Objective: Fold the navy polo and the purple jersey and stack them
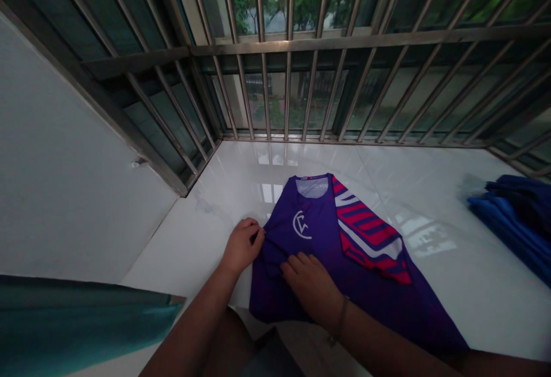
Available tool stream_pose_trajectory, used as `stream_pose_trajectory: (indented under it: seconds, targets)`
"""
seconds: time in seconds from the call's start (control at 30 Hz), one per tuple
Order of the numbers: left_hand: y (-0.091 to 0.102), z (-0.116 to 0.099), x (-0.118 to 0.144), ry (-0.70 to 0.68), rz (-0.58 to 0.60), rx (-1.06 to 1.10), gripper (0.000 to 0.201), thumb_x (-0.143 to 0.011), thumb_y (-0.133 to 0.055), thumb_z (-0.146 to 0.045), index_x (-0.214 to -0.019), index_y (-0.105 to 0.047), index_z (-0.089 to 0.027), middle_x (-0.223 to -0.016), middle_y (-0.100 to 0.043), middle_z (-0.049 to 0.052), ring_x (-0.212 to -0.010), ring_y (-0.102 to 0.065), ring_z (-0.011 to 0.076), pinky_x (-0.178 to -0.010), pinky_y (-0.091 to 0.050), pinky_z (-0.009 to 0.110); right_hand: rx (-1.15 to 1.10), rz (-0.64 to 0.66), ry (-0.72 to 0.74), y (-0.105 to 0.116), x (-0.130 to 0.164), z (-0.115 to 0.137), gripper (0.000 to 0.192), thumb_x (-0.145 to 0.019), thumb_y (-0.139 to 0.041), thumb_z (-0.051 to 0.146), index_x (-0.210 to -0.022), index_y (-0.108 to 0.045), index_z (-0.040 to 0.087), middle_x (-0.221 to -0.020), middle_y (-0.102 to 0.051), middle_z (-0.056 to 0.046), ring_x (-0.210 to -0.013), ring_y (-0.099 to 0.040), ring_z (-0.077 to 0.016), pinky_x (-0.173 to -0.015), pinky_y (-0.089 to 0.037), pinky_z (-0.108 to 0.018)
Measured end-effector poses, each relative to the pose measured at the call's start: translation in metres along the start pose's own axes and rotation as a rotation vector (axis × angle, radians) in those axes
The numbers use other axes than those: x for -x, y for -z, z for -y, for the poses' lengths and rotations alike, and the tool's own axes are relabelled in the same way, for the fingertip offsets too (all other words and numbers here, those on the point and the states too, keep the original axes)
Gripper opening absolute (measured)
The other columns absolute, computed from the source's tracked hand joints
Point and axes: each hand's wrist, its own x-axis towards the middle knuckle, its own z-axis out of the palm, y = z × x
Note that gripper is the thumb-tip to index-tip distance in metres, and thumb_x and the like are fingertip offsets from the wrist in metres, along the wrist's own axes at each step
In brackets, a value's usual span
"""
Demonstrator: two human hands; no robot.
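Note:
A purple jersey (318, 228) lies on the white tiled ledge, its neckline toward the window. One sleeve, striped in pink, white and purple, lies on the right side of its front; a white logo shows on the chest. At the jersey's left edge, my left hand (244, 244) pinches the fabric between thumb and fingers. My right hand (310, 282) rests lower on the front, fingers curled onto the cloth; its fingertips seem to grip a fold there. The jersey's lower right part spreads toward my right forearm, which hides some of it.
Folded blue clothes (512, 216) are piled on the ledge (465, 273) at the right. Metal window bars (288, 90) stand along the back and left. A white wall (64, 153) rises on the left, with a teal curtain (86, 325) at the lower left.

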Motion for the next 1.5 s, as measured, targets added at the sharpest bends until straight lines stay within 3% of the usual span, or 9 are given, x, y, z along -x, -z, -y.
stream_pose_trajectory:
  seconds: [0.27, 0.43, 0.63, 0.8, 0.93, 1.07, 1.2, 1.33, 1.5]
  targets:
    - [-0.004, 0.003, -0.002, -0.020, -0.001, -0.071, 0.010, -0.095, -0.066, -0.021, -0.093, -0.075, -0.024, -0.097, -0.074, 0.006, -0.096, -0.070, 0.0249, -0.092, -0.058, 0.041, 0.018, -0.071, 0.117, 0.009, 0.008, -0.018, 0.003, -0.107, -0.066, 0.021, -0.109, -0.068, 0.023, -0.105, -0.071, -0.004, -0.101, -0.060, -0.0247, -0.089, -0.042, -0.041]
    - [-0.006, 0.005, -0.002, 0.017, -0.035, -0.099, 0.024, -0.086, -0.062, -0.010, -0.103, -0.073, -0.022, -0.102, -0.074, 0.007, -0.101, -0.071, 0.0267, -0.096, -0.059, 0.043, -0.056, -0.025, 0.180, 0.005, 0.022, -0.021, 0.008, -0.107, -0.070, 0.030, -0.113, -0.070, 0.025, -0.106, -0.072, -0.001, -0.105, -0.062, -0.0232, -0.093, -0.044, -0.038]
    - [-0.005, 0.013, 0.002, -0.067, -0.044, -0.081, 0.042, -0.087, -0.052, -0.003, -0.109, -0.080, -0.024, -0.112, -0.073, 0.008, -0.106, -0.071, 0.0245, -0.097, -0.060, 0.042, -0.083, -0.211, -0.043, 0.010, 0.056, -0.038, 0.025, -0.107, -0.069, 0.032, -0.131, -0.073, 0.028, -0.130, -0.075, -0.004, -0.125, -0.064, -0.0243, -0.112, -0.045, -0.042]
    - [-0.004, 0.007, 0.005, -0.145, 0.037, -0.178, 0.028, -0.100, -0.061, -0.024, -0.117, -0.083, -0.029, -0.135, -0.076, 0.008, -0.123, -0.071, 0.0290, -0.107, -0.057, 0.051, 0.080, -0.289, -0.181, -0.007, 0.099, -0.070, 0.053, -0.106, -0.062, 0.035, -0.158, -0.058, 0.024, -0.162, -0.061, -0.010, -0.151, -0.052, -0.0325, -0.121, -0.043, -0.052]
    - [-0.004, 0.000, 0.005, -0.145, 0.097, -0.284, 0.037, -0.108, -0.056, -0.035, -0.140, -0.074, -0.028, -0.150, -0.072, 0.008, -0.137, -0.067, 0.0316, -0.112, -0.055, 0.056, 0.169, -0.311, -0.228, -0.013, 0.131, -0.091, 0.054, -0.108, -0.058, 0.038, -0.160, -0.056, 0.025, -0.162, -0.061, -0.010, -0.146, -0.056, -0.0329, -0.120, -0.045, -0.053]
    - [-0.007, -0.002, -0.001, -0.106, 0.113, -0.364, 0.037, -0.110, -0.051, -0.036, -0.136, -0.075, -0.026, -0.148, -0.074, 0.009, -0.137, -0.068, 0.0319, -0.112, -0.057, 0.056, 0.212, -0.378, -0.390, -0.006, 0.145, -0.117, 0.050, -0.111, -0.054, 0.038, -0.158, -0.057, 0.019, -0.147, -0.070, -0.015, -0.132, -0.065, -0.0326, -0.114, -0.050, -0.051]
    - [-0.030, -0.019, -0.023, -0.086, 0.083, -0.451, 0.039, -0.110, -0.047, -0.031, -0.133, -0.077, -0.023, -0.147, -0.074, 0.012, -0.136, -0.069, 0.0317, -0.115, -0.056, 0.056, 0.199, -0.347, -0.400, -0.007, 0.143, -0.140, 0.039, -0.112, -0.051, 0.035, -0.144, -0.067, 0.021, -0.135, -0.074, -0.013, -0.119, -0.069, -0.0309, -0.103, -0.055, -0.048]
    - [-0.073, -0.050, -0.055, -0.120, 0.164, -0.475, 0.052, -0.112, -0.046, -0.038, -0.156, -0.061, -0.017, -0.169, -0.053, 0.016, -0.155, -0.054, 0.0324, -0.129, -0.044, 0.055, 0.175, -0.344, -0.409, -0.015, 0.147, -0.141, 0.040, -0.112, -0.052, 0.036, -0.148, -0.065, 0.024, -0.143, -0.071, -0.012, -0.125, -0.067, -0.0307, -0.107, -0.053, -0.049]
    - [-0.111, -0.066, -0.098, 0.099, 0.278, -0.534, 0.073, -0.112, -0.043, -0.055, -0.170, -0.042, -0.012, -0.179, -0.033, 0.022, -0.167, -0.034, 0.0361, -0.136, -0.028, 0.060, 0.171, -0.382, -0.441, -0.027, 0.165, -0.128, 0.051, -0.109, -0.055, 0.039, -0.157, -0.058, 0.023, -0.153, -0.066, -0.013, -0.133, -0.063, -0.0346, -0.112, -0.049, -0.053]
